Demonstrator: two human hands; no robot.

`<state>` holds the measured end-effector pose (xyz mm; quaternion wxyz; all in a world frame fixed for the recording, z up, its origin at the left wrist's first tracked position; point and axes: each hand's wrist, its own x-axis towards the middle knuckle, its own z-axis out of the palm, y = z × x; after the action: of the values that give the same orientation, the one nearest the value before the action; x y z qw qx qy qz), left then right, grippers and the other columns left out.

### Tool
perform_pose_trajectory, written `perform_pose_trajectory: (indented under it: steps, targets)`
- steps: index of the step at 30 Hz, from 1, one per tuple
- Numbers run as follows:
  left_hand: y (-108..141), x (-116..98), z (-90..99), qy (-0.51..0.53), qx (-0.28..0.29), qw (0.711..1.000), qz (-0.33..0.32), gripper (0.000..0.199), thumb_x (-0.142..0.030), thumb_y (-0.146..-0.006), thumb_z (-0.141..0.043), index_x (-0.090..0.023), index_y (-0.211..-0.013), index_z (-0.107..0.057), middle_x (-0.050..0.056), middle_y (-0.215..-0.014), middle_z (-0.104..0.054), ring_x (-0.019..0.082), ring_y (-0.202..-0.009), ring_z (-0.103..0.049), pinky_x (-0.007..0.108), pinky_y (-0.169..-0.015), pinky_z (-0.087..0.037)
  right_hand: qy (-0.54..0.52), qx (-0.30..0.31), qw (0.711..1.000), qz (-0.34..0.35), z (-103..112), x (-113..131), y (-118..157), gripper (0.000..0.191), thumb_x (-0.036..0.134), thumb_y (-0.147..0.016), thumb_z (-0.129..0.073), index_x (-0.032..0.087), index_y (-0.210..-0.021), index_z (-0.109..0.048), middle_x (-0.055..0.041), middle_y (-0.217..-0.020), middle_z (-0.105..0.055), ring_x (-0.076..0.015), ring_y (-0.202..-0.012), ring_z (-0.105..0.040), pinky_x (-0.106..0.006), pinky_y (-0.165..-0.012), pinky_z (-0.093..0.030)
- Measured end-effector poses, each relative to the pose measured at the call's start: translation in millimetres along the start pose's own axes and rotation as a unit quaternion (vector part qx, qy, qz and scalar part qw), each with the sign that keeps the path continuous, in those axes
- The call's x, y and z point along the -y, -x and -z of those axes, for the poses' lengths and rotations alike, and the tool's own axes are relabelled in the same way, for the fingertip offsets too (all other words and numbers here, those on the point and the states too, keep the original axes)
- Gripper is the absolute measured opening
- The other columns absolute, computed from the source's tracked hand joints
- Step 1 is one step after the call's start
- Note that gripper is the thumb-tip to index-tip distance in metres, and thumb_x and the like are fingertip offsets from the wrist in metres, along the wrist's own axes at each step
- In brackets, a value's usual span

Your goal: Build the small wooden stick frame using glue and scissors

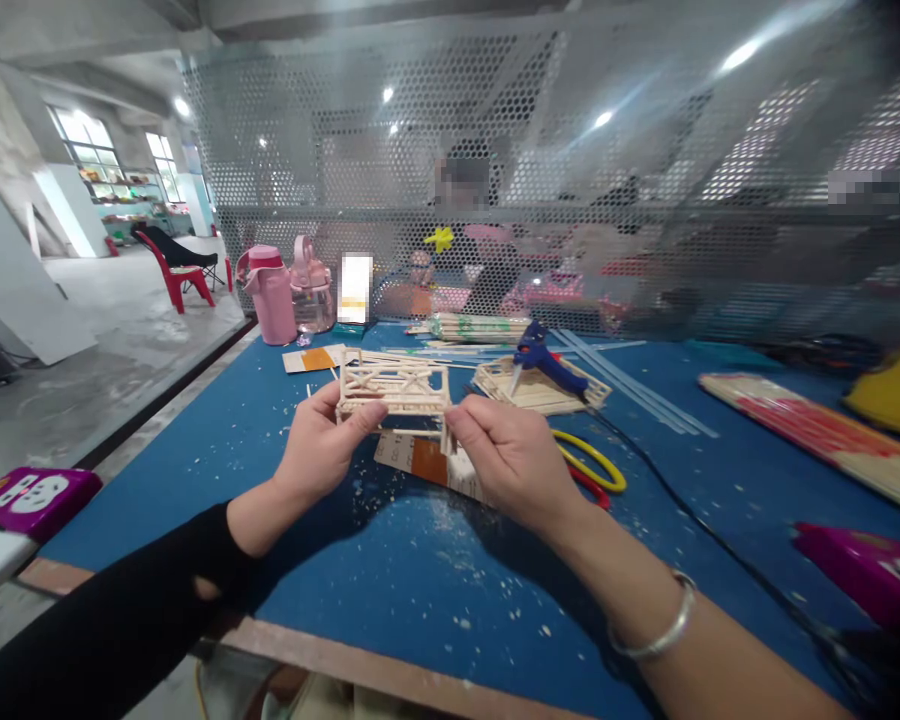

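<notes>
A small frame built from thin wooden sticks (394, 385) is held up above the blue table. My left hand (324, 440) grips its left end, thumb along the lower front stick. At its right end, my right hand (504, 450) is closed with finger and thumb pinched on the frame's lower corner. Right behind lies a flat wooden stick piece (487, 380), with a blue glue gun (544, 360) resting on it. Beneath the hands is a printed cardboard piece (420, 458), partly covered by my right hand.
Clear glue sticks (630, 385) and a bundle of wooden sticks (480, 327) lie behind. The glue gun's black cord (690, 505) crosses the right side. A pink flask (272, 300), a lit phone (355, 288) and yellow-handled scissors (600, 460) are around. A perforated metal screen (330, 170) closes the back.
</notes>
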<state>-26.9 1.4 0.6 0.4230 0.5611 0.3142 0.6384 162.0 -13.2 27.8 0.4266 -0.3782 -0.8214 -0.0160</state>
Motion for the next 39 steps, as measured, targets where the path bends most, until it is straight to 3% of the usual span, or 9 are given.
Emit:
perform_pose_trajectory:
  steps: [5,8,10,16,19,26,30,35,39]
  targets:
    - [1,-1,-1.8,-0.004,0.022,1.000,-0.019,0.029,-0.038,-0.073,-0.075,-0.018,-0.093,-0.073,0.008,-0.102,-0.075,0.021,-0.096,-0.069,0.036,-0.091,-0.053,0.050,-0.062,0.997,-0.001,9,-6,-1,0.036,0.026,-0.091,-0.042,0.022,-0.056,-0.033,0.0050,-0.048,-0.035,-0.0093,-0.044,-0.034,-0.026,-0.048,-0.026]
    - [3,-2,-2.9,-0.014,0.029,0.999,-0.029,0.027,-0.036,-0.075,-0.074,-0.018,-0.095,-0.072,0.008,-0.103,-0.075,0.020,-0.097,-0.068,0.037,-0.092,-0.052,0.084,-0.160,0.981,-0.066,19,-19,-3,0.038,0.028,-0.090,-0.044,0.023,-0.054,-0.032,0.0053,-0.047,-0.031,-0.0101,-0.044,-0.033,-0.027,-0.049,-0.027]
    - [4,-1,-3.3,-0.022,0.030,0.999,-0.035,0.026,-0.036,-0.076,-0.073,-0.018,-0.094,-0.072,0.008,-0.102,-0.075,0.020,-0.095,-0.068,0.037,-0.092,-0.052,0.079,-0.182,0.974,-0.112,23,-25,-5,0.037,0.032,-0.091,-0.043,0.023,-0.056,-0.037,0.0042,-0.048,-0.037,-0.0111,-0.046,-0.037,-0.027,-0.050,-0.028]
    - [3,-1,-4.8,-0.021,0.002,0.999,-0.028,0.027,-0.036,-0.077,-0.072,-0.017,-0.095,-0.072,0.008,-0.102,-0.075,0.021,-0.095,-0.069,0.038,-0.091,-0.053,0.007,0.087,0.992,-0.095,9,-12,-3,0.045,0.052,-0.092,-0.036,0.022,-0.059,-0.040,0.0016,-0.052,-0.047,-0.0128,-0.050,-0.044,-0.026,-0.048,-0.029]
    - [2,-1,-4.7,-0.003,0.010,1.000,-0.018,0.030,-0.038,-0.076,-0.072,-0.016,-0.097,-0.071,0.010,-0.105,-0.075,0.022,-0.097,-0.069,0.039,-0.092,-0.052,0.046,0.079,0.993,-0.075,2,-5,0,0.044,0.050,-0.090,-0.044,0.022,-0.056,-0.038,0.0022,-0.050,-0.045,-0.0120,-0.047,-0.042,-0.026,-0.047,-0.027]
    - [0,1,-4.4,0.000,0.004,1.000,0.001,0.032,-0.039,-0.074,-0.073,-0.015,-0.094,-0.071,0.011,-0.104,-0.075,0.022,-0.095,-0.069,0.039,-0.092,-0.052,0.002,0.090,0.995,-0.035,2,-8,1,0.044,0.041,-0.096,-0.037,0.021,-0.057,-0.045,0.0011,-0.051,-0.050,-0.0119,-0.049,-0.047,-0.025,-0.050,-0.032]
    - [0,0,-4.4,-0.001,0.015,1.000,-0.003,0.031,-0.038,-0.075,-0.072,-0.015,-0.096,-0.071,0.011,-0.104,-0.075,0.022,-0.096,-0.069,0.039,-0.091,-0.053,0.006,0.036,0.999,-0.013,6,-4,1,0.043,0.037,-0.095,-0.039,0.022,-0.055,-0.039,0.0029,-0.047,-0.042,-0.0104,-0.044,-0.040,-0.026,-0.047,-0.028]
    - [3,-2,-4.5,-0.004,0.027,0.999,-0.016,0.029,-0.038,-0.077,-0.071,-0.016,-0.096,-0.071,0.010,-0.103,-0.075,0.021,-0.095,-0.069,0.038,-0.090,-0.053,0.005,-0.162,0.979,-0.126,19,-24,-3,0.045,0.040,-0.094,-0.040,0.023,-0.053,-0.039,0.0027,-0.047,-0.039,-0.0118,-0.046,-0.037,-0.029,-0.048,-0.029]
    - [8,-4,-5.8,-0.014,0.040,0.999,-0.013,0.027,-0.038,-0.077,-0.071,-0.016,-0.093,-0.071,0.009,-0.099,-0.075,0.020,-0.090,-0.068,0.037,-0.087,-0.053,-0.071,-0.209,0.957,-0.187,17,-33,-4,0.020,0.038,-0.090,-0.049,0.021,-0.082,-0.055,-0.0005,-0.067,-0.055,-0.0137,-0.054,-0.047,-0.029,-0.051,-0.037]
